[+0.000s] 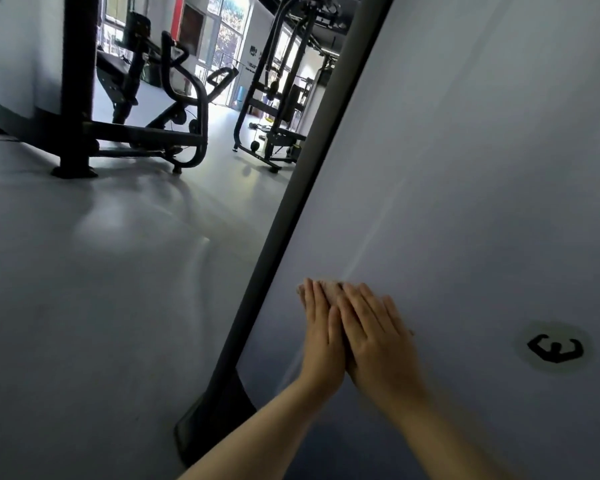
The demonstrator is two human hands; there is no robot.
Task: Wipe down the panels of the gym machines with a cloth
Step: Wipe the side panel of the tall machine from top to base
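Pale pinkish cloth (326,289), crumpled and mostly hidden, shows only as a narrow edge beyond the fingertips of two hands pressed flat on the light grey panel (465,168) of a gym machine. The left hand (321,336) and the right hand (374,336) lie side by side, touching along their inner edges, fingers (357,303) straight and held close together, pinning the cloth against the panel rather than curling round it. The cloth sits on the panel's lower part, just beside the dark grey edge strip (291,202) that runs diagonally along the panel's left border, and well apart from the black emblem (555,348) printed in a pale circle to the right of the hands. Left of the panel, across the glossy grey floor (101,289), stand a black exercise machine (167,98) and a black cable rack (278,81), backlit by bright windows (229,26).
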